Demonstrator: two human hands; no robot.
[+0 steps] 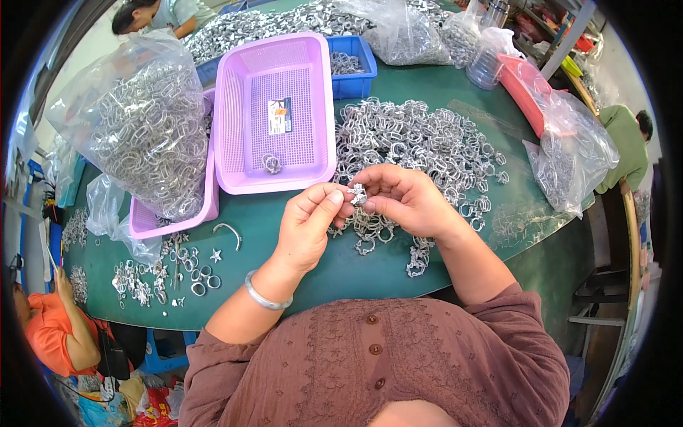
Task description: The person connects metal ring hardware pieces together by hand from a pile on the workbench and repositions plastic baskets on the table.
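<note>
Between my two hands is a small, knobbly silver-grey metal jewelry piece (358,193), with much of it hidden by my fingers. My left hand (307,219) pinches it from the left between thumb and forefinger. From the right, the thumb and fingertips of my right hand (407,203) close on its other side. Both hands are just over the near edge of a large heap of silver-grey metal rings (427,142). Left of the heap, a lilac plastic basket (325,107) leans tilted toward me, with a small ring cluster (271,164) and a printed card (279,116) inside.
A clear bag of rings (146,135) stands in another lilac basket (176,226) at the left. Loose rings (203,279) and small parts lie on the green table (284,285). Behind are a blue bin (356,87) and more bags. Other people sit around the table.
</note>
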